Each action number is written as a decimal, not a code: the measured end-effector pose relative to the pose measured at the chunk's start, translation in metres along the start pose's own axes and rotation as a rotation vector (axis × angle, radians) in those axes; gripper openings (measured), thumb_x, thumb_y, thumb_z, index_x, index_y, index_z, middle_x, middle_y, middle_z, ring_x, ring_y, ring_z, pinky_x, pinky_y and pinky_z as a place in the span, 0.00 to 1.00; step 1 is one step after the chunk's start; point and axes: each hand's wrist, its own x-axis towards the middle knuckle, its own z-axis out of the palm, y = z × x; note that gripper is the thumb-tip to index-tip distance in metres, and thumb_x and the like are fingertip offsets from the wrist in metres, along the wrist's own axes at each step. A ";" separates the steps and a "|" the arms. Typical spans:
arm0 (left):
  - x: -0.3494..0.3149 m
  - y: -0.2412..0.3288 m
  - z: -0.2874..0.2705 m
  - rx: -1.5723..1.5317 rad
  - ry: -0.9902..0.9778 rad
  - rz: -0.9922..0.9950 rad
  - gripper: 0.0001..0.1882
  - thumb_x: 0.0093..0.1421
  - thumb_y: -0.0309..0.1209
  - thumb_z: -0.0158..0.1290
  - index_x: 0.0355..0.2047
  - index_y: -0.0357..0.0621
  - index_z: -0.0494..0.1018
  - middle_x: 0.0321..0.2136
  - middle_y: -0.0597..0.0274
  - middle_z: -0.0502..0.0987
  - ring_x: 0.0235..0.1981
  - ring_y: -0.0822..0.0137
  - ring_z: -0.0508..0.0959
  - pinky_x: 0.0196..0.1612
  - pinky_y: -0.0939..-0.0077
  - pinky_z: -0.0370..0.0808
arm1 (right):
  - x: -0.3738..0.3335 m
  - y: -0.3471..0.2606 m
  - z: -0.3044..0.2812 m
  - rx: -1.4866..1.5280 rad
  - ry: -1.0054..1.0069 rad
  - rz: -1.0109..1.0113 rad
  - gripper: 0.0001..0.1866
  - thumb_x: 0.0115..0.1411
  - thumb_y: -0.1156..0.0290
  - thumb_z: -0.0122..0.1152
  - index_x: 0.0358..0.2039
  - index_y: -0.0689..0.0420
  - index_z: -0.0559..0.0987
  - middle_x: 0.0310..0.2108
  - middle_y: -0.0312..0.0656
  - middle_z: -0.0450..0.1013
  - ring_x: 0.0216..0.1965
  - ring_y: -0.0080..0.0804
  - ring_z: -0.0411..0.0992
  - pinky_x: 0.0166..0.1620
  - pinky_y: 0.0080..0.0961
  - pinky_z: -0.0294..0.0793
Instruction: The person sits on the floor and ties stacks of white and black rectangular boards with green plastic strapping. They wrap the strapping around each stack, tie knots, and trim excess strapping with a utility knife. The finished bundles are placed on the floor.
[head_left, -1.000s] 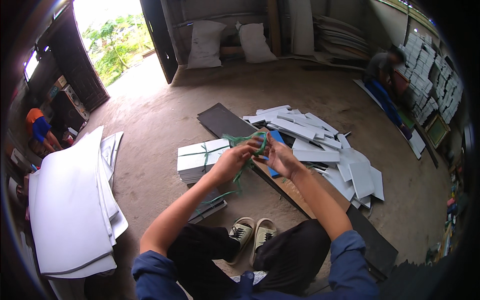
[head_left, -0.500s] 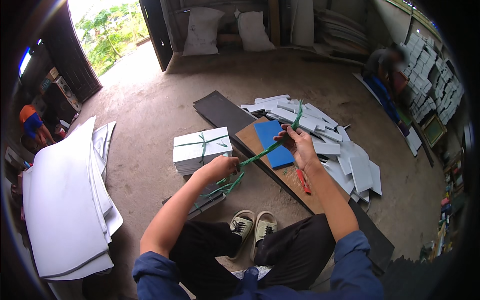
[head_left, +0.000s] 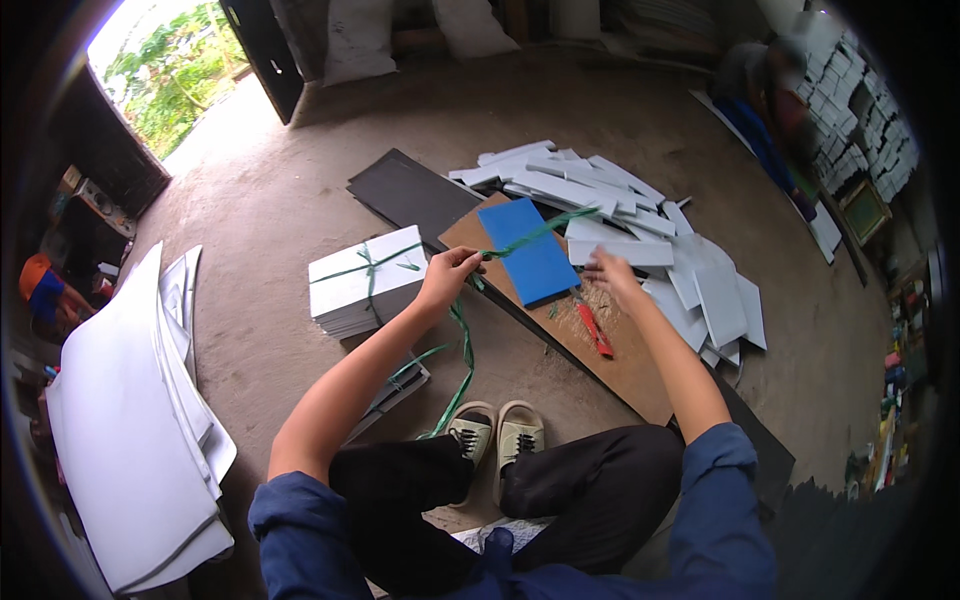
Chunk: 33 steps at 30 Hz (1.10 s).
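Note:
My left hand (head_left: 452, 278) is closed on a green plastic string (head_left: 528, 240). One end of that string stretches over a blue rectangular block (head_left: 535, 270), and the other hangs down toward my shoes. To the right, my right hand (head_left: 615, 279) is slightly blurred, fingers apart and off the string, beside loose white strips (head_left: 622, 252). A red-handled utility knife (head_left: 594, 330) lies among shavings on a brown board (head_left: 620, 375). Left of my left hand stands a stack of white sheets (head_left: 365, 270) tied crosswise with green string. A second tied bundle (head_left: 395, 390) is partly under my left forearm.
Large white sheets (head_left: 130, 420) are piled at the left. A long dark board (head_left: 400, 190) runs beneath the brown one. One person (head_left: 770, 110) bends over at the far right, near stacked white pieces (head_left: 850, 120); another (head_left: 50, 290) is at the far left. A doorway (head_left: 190, 70) opens at the back left.
My right hand has let go of the string and dropped lower. The left hand has moved up and right, still gripping the string, whose free end now droops over the blue block. The view has tilted down.

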 end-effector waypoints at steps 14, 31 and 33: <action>0.031 -0.066 0.027 -0.249 0.080 -0.262 0.15 0.58 0.28 0.42 0.44 0.38 0.70 0.28 0.71 0.70 0.32 0.80 0.65 0.36 0.83 0.62 | 0.006 0.156 0.002 -0.924 0.351 -0.190 0.21 0.52 0.65 0.56 0.42 0.64 0.65 0.39 0.55 0.63 0.42 0.50 0.65 0.44 0.39 0.65; -0.061 0.091 -0.020 -0.344 0.229 0.075 0.21 0.50 0.28 0.57 0.44 0.37 0.67 0.33 0.55 0.75 0.33 0.71 0.75 0.35 0.79 0.72 | -0.131 -0.126 0.129 0.299 -0.873 -0.079 0.30 0.55 0.36 0.35 0.27 0.55 0.62 0.15 0.30 0.54 0.18 0.21 0.57 0.22 0.17 0.59; -0.069 0.085 -0.021 -0.308 0.246 0.119 0.19 0.49 0.26 0.57 0.42 0.34 0.68 0.33 0.55 0.76 0.34 0.71 0.75 0.37 0.80 0.72 | -0.143 -0.129 0.139 0.360 -0.820 -0.074 0.22 0.60 0.46 0.39 0.38 0.54 0.65 0.20 0.32 0.59 0.20 0.21 0.59 0.23 0.17 0.60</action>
